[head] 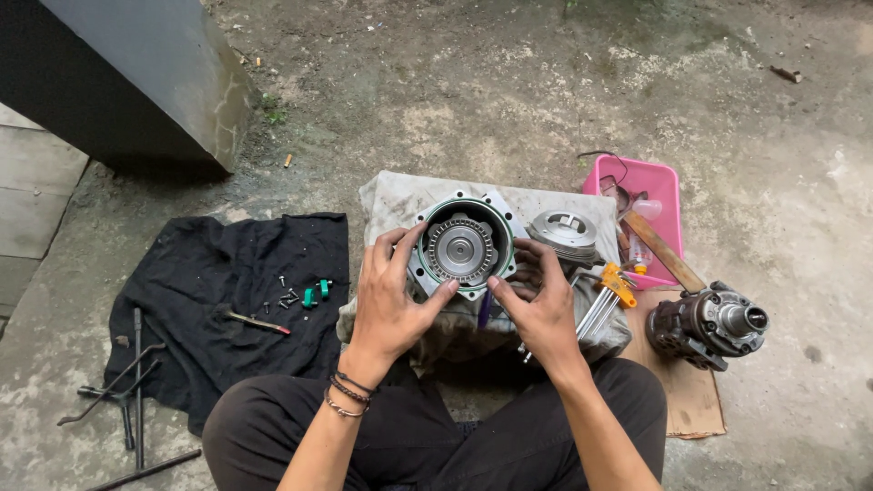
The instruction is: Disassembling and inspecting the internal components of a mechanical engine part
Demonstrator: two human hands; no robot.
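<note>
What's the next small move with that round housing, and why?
Probably press the round grey metal housing with the green gasket ring down evenly and check that it sits flat. The left hand and right hand grip it from opposite sides over the pale cloth, fingers on its rim, so both are placed for a level push. Whether it is fully seated cannot be told.

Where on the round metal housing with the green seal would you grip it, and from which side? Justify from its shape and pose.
Grip the round metal housing by its outer rim, from both sides, as the left hand and right hand do. It faces open side up on the grey cloth, so the rim is exposed while the toothed part in the middle should probably stay untouched.
</note>
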